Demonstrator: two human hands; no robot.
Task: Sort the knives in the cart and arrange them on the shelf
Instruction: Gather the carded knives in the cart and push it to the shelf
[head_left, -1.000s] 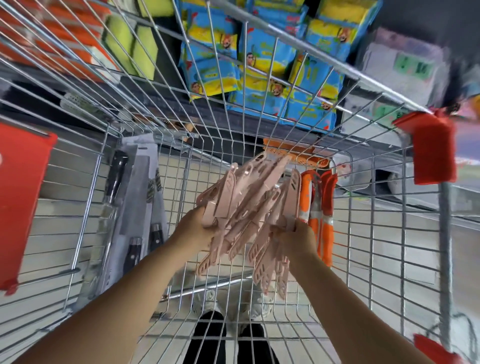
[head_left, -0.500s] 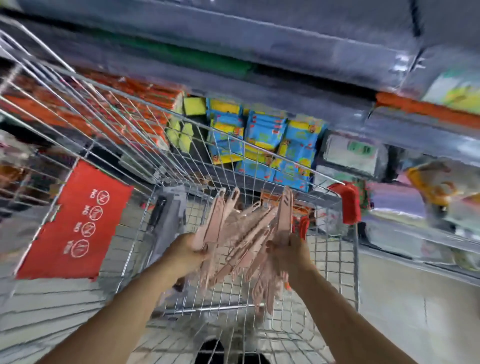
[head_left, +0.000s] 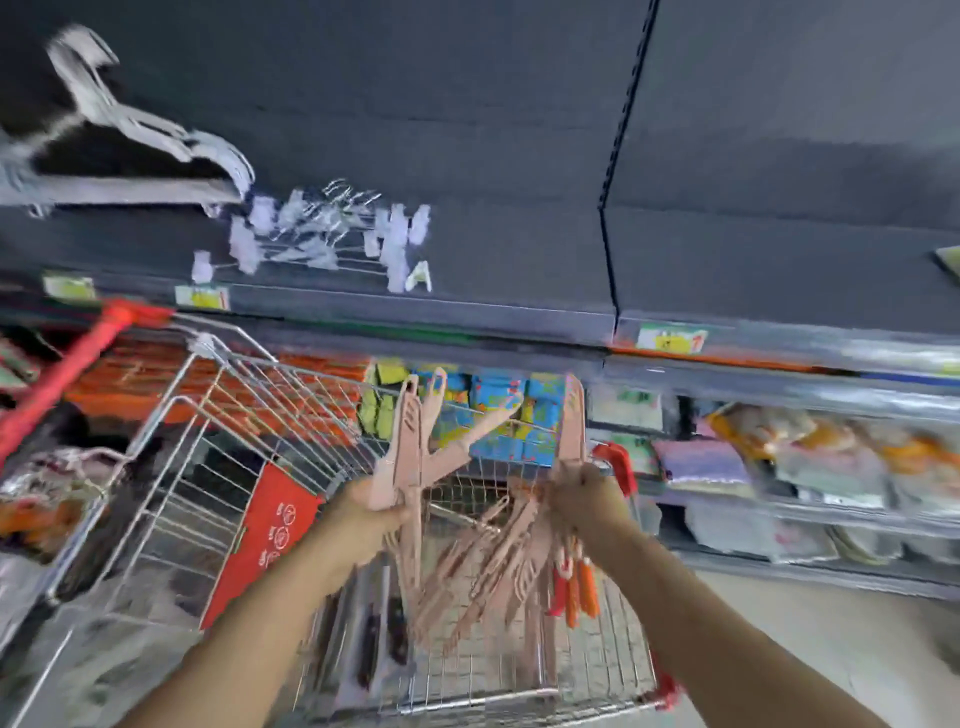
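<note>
Both of my hands hold a bundle of pale pink plastic knives (head_left: 470, 556) above the wire cart (head_left: 218, 441). My left hand (head_left: 366, 506) grips several of them, their handles fanning upward. My right hand (head_left: 579, 496) grips several more, one standing upright, together with orange-handled knives (head_left: 579, 592) that hang below it. Dark-handled knives in grey packs (head_left: 382, 629) lie on the cart's floor at the left. Behind the cart runs the dark shelf (head_left: 467, 312), and a cluster of bare metal pegs with white tags (head_left: 322, 234) juts from its back panel. The picture is blurred by motion.
White hangers (head_left: 140, 135) hang at the upper left. Blue and yellow packets (head_left: 493, 410) fill the lower shelf behind the cart, with bagged goods (head_left: 810, 457) to the right. A red sign (head_left: 265, 540) sits on the cart's left side. Bare floor (head_left: 831, 639) lies to the right.
My view has swung up from the cart's inside to the shelf and pegs. Both hands have lifted the pink knives higher and drawn apart, splitting the bundle.
</note>
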